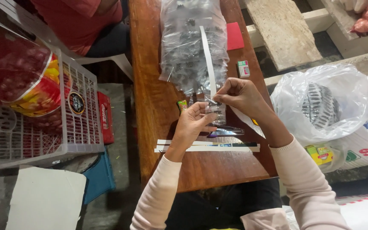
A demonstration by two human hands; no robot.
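Two hands pinch a small clear packet beside stapler.

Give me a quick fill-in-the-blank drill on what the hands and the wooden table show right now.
1. The right hand pinches a long white paper strip that rises over a clear plastic ____ of dark small pieces.
2. The left hand holds a small clear packet above a narrow brown ____ table.
3. More white strips lie flat on the table, ____ the hands and the person's body.

Missing words: bag; wooden; between
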